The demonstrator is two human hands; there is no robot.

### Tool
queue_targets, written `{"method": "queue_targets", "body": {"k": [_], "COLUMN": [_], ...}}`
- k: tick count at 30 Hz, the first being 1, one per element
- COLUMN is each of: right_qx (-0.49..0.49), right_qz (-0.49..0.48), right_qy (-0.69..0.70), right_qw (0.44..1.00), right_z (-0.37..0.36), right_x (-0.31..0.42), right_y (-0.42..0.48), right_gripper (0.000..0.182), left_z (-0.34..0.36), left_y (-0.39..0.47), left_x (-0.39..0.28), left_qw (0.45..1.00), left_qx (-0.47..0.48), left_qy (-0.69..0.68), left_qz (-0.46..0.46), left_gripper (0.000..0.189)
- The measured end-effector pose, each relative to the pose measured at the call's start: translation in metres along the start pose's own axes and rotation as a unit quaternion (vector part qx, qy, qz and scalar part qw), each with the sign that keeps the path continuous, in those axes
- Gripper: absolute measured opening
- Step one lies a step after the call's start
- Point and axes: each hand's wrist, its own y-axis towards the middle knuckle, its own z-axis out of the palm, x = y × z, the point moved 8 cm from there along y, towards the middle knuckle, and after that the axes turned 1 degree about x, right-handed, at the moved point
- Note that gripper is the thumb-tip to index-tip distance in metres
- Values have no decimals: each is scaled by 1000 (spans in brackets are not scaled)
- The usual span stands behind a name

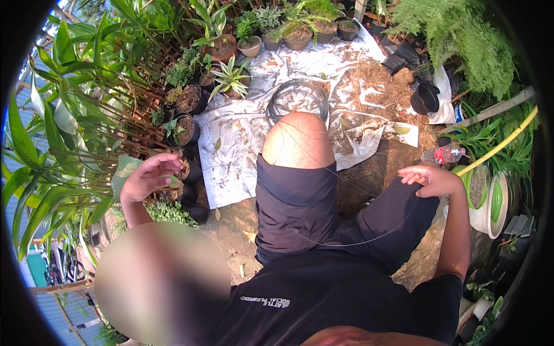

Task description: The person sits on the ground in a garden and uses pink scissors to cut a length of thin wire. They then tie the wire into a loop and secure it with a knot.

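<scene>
My left hand is raised at the left, beside small potted plants, with fingers curled, thumb apart and nothing visible in the grasp. Above my right thigh is my right hand, its fingers spread loosely from the thumb. A thin wire bows across my dark shorts and rises to near the right thumb; whether it touches the thumb is hard to tell. Thin strands also cross my bare knee. Beyond the knee, a coil of dark wire or tubing rests on a white plastic sheet, partly hidden by the knee.
Potted plants line the sheet's left and far sides. Loose brown soil covers its right part. A black pot, a plastic bottle, a yellow hose and a pale bucket are at the right.
</scene>
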Motion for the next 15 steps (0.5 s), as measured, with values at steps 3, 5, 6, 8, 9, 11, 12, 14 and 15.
{"method": "queue_targets", "body": {"k": [3,5,6,8,9,11,12,14,15], "right_qx": [-24,-182,-264,-420,-416,-351,-289,-123,-24], "right_qz": [69,259,231,-26,-99,-211,-248,-262,-229], "right_qy": [-344,-471,-534,-560,-564,-557,-548,-491,-439], "right_qw": [936,823,769,714,707,722,745,822,868], "right_z": [-13,-35,-48,-46,-33,-13,-5,11,20], "right_x": [-22,33,68,157,202,258,270,273,265], "right_y": [-4,-3,-1,5,12,28,37,54,59], "right_gripper": [67,67,66,50,51,57,64,69,69], "left_z": [12,16,20,38,48,73,87,115,128], "left_y": [-13,-22,-25,-23,-24,-19,-14,-9,-7], "left_x": [-16,-27,-34,-52,-59,-78,-86,-86,-87], "left_qw": [999,995,995,982,971,955,946,923,909], "left_qx": [-6,-7,-7,70,107,122,130,199,236], "left_qy": [49,93,91,154,183,236,262,291,305], "left_qz": [8,32,42,90,112,131,142,151,156], "left_gripper": [55,52,49,48,48,51,53,59,62]}}
